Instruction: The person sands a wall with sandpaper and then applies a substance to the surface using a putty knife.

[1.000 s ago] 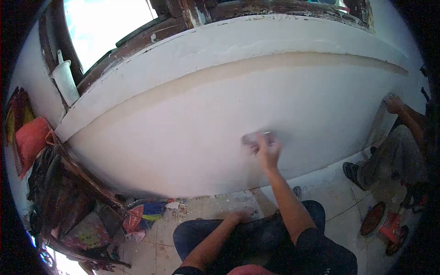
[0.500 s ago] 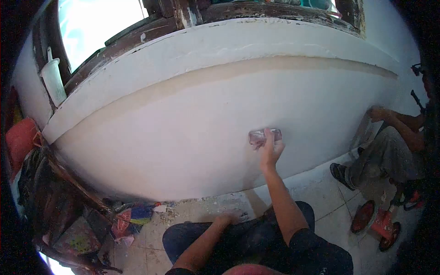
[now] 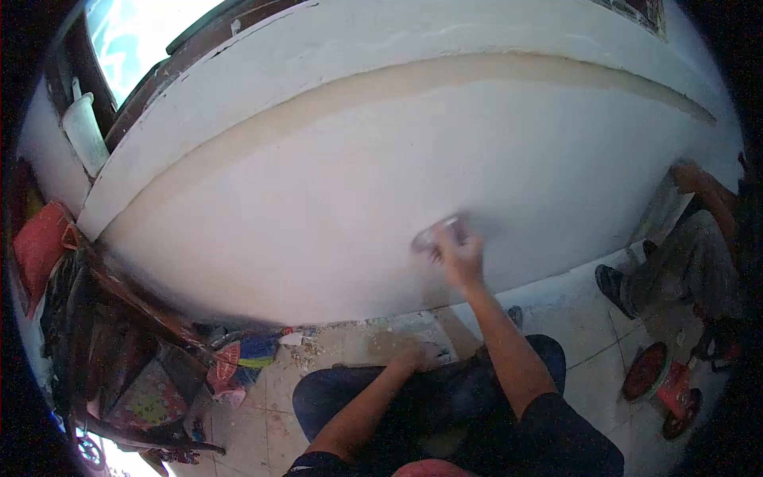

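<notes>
A small reddish-brown block that looks like a sanding block [image 3: 433, 235] lies against the white wall panel [image 3: 302, 207]. My right hand [image 3: 463, 258] grips it from the right, fingers wrapped over it; motion blurs both. The block is tilted, its right end higher. My left hand [image 3: 412, 357] rests low by my bent knee, near the floor at the wall's foot. Its fingers are too dim and blurred to read.
At right sits another person, whose hand [image 3: 690, 176] is at the wall. A red wheeled toy [image 3: 671, 385] stands on the tiles nearby. A red bag [image 3: 41, 242] and dark clutter lie left, with a white plastic container [image 3: 85, 131] above.
The view has tipped down, so the wall and floor sit higher in the frame. My right hand has slid the block slightly left along the wall and tilted it.
</notes>
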Available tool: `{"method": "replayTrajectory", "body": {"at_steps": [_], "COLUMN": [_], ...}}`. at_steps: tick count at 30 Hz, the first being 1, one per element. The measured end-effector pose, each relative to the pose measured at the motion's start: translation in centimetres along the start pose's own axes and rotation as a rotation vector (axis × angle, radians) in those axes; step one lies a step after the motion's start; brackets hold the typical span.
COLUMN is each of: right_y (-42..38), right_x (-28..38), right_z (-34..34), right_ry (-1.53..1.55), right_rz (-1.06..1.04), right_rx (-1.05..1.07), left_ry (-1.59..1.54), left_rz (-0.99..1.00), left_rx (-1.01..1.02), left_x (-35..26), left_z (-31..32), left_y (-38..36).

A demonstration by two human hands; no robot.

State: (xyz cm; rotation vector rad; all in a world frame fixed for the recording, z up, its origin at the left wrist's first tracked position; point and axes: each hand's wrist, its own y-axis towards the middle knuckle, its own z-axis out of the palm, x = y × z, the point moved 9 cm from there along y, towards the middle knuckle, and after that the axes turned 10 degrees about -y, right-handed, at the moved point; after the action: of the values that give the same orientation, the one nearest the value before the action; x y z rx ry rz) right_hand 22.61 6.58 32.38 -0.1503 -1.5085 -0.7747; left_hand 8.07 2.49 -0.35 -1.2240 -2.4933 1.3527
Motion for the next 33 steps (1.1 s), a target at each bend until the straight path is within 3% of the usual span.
{"method": "replayTrajectory", "body": {"at_steps": [1, 3, 4, 6, 7, 9, 12, 13, 15, 16, 17, 18, 19, 20, 22, 23, 25, 26, 28, 29, 31, 33], "right_y": [-0.3, -0.6, -0.7, -0.5, -0.2, 0.5, 0.6, 0.3, 0.1, 0.1, 0.2, 0.5, 0.6, 0.7, 0.8, 0.8, 0.4, 0.3, -0.2, -0.1, 0.7, 1.0], "right_x": [-2.1, -8.4, -6.0, -0.3, 0.6, 1.4, -0.9, -1.7, -3.1, -3.1, -2.6, -2.1, -1.4, -0.5, 2.4, 1.7, -1.0, -1.3, -0.5, -0.1, 1.6, 4.0], "right_z": [0.6, 4.4, 4.5, 2.0, 2.0, -2.3, -1.9, -2.1, 1.3, 1.8, 1.8, 0.3, -1.0, -0.9, -2.9, -3.0, 0.3, 0.0, 2.0, 2.1, -1.2, -1.7], "right_ry": [0.002, -0.263, -0.258, -0.047, -0.047, 0.207, 0.059, 0.055, -0.134, -0.223, -0.218, -0.118, -0.019, -0.015, 0.001, -0.002, -0.053, -0.055, -0.099, -0.092, 0.003, 0.025], "right_rz": [-0.002, 0.118, 0.116, 0.037, 0.040, 0.035, 0.038, 0.034, 0.037, 0.062, 0.061, 0.073, 0.087, 0.086, -0.012, -0.018, 0.070, 0.070, 0.018, 0.018, -0.005, -0.011], "right_rx": [-0.004, 0.276, 0.274, -0.008, 0.009, -0.331, -0.175, -0.185, 0.175, 0.242, 0.242, 0.088, -0.062, -0.049, -0.234, -0.241, 0.116, 0.097, 0.268, 0.277, -0.088, -0.109], "left_ry": [-0.022, -0.069, -0.066, -0.164, -0.179, 0.331, -0.188, -0.181, -0.106, -0.104, -0.062, -0.023, -0.030, -0.104, -0.179, -0.198, -0.195, -0.169, -0.145, -0.162, -0.197, -0.143], "left_rz": [-0.029, -0.085, -0.089, 0.195, 0.189, 0.027, 0.417, 0.425, 0.277, 0.276, 0.235, 0.190, 0.180, 0.177, 0.180, 0.280, 0.394, 0.321, 0.240, 0.280, 0.302, 0.260], "left_rx": [-0.045, -0.138, -0.138, -0.193, -0.199, -0.813, -0.227, -0.223, -0.255, -0.252, -0.164, -0.079, -0.083, -0.137, -0.194, -0.275, -0.338, -0.272, -0.214, -0.166, -0.129, -0.205], "left_x": [-1.6, -5.3, -4.3, -3.3, -2.7, -1.9, 6.9, 5.4, 3.0, 1.2, 0.0, -0.1, 0.4, 0.5, 2.1, 2.7, 1.3, 0.4, 0.2, -0.4, -0.2, 0.4], "left_z": [-2.5, -8.1, -7.4, -3.9, -0.7, 1.3, 7.9, 6.6, 3.5, 1.8, 0.7, 0.6, 1.2, 1.4, 3.0, 3.3, 1.8, 1.1, 0.7, 0.6, 1.3, 1.3], "left_y": [-4.1, -13.3, -12.0, -6.9, -4.9, -3.0, 10.5, 8.9, 5.5, 3.0, 0.7, -0.4, 0.2, 0.9, 3.1, 3.9, 2.6, 1.6, 1.3, 0.8, 0.4, 0.8]}}
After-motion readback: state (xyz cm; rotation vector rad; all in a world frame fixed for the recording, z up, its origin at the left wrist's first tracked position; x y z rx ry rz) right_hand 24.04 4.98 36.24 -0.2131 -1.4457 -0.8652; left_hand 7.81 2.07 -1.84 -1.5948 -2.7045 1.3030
